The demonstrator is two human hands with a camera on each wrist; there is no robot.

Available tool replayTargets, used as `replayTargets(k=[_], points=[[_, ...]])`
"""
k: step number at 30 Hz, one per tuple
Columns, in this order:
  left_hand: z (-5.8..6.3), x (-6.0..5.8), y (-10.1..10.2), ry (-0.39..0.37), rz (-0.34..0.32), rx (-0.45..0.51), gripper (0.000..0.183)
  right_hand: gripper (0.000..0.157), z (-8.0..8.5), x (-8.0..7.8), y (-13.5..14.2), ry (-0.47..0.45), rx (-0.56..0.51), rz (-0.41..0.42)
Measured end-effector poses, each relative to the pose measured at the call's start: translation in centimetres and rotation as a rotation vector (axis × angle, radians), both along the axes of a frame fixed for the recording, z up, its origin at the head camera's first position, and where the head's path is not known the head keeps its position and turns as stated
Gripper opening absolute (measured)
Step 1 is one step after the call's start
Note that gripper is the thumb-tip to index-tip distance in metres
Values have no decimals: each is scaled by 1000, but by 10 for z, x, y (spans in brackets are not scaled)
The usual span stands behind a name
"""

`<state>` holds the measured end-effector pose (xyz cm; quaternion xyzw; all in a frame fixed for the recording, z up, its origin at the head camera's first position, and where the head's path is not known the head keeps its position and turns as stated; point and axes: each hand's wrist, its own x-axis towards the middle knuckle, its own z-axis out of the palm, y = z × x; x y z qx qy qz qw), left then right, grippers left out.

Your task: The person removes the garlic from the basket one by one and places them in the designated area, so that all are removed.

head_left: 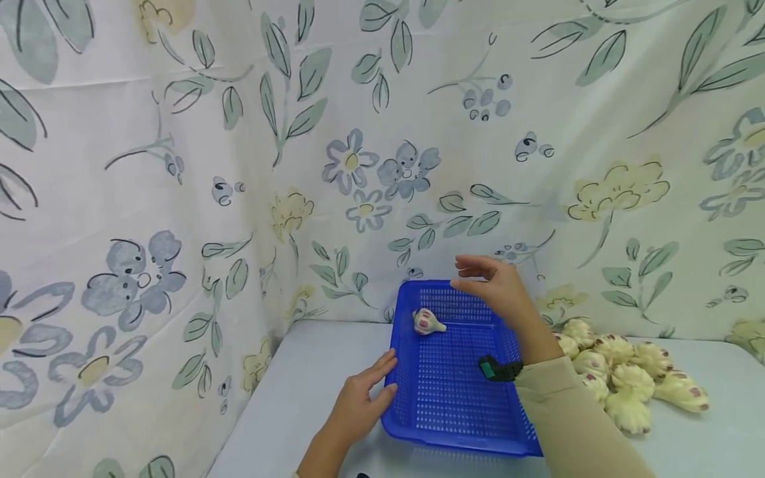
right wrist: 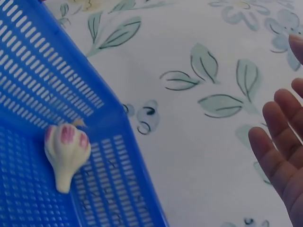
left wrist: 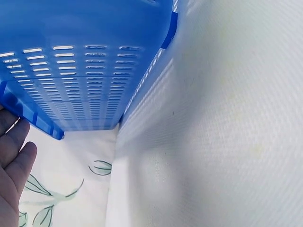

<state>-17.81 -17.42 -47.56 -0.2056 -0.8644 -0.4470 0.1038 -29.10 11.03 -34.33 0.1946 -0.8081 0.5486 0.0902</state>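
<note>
A blue plastic basket (head_left: 460, 448) with slotted walls stands on the table. One garlic bulb (head_left: 425, 322), whitish with pinkish patches, lies in its far left corner; the right wrist view shows the bulb (right wrist: 67, 153) close to the wall. My left hand (head_left: 361, 398) is at the basket's left rim with fingers extended; in the left wrist view its fingertips (left wrist: 23, 125) touch or nearly touch the rim. Above the basket's far right part my right hand (head_left: 493, 285) is raised, fingers apart from the thumb and nothing between them.
To the right of the basket, a heap of garlic bulbs (head_left: 627, 378) lies on the white table (head_left: 287, 398). A floral curtain (head_left: 382, 252) hangs behind and to the left. A dark strap with a wrist camera (head_left: 496, 368) sits on my right wrist, over the basket.
</note>
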Motion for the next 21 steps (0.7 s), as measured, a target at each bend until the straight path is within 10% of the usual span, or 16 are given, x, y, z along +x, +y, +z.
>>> replayTargets(k=[9,21], points=[[1,0,1,-2,4,-6,46,53,-17,-21,-34,-82,-58,11],[2,1,1,6,8,-19,46,60,-70,-42,-54,-257,170,12]])
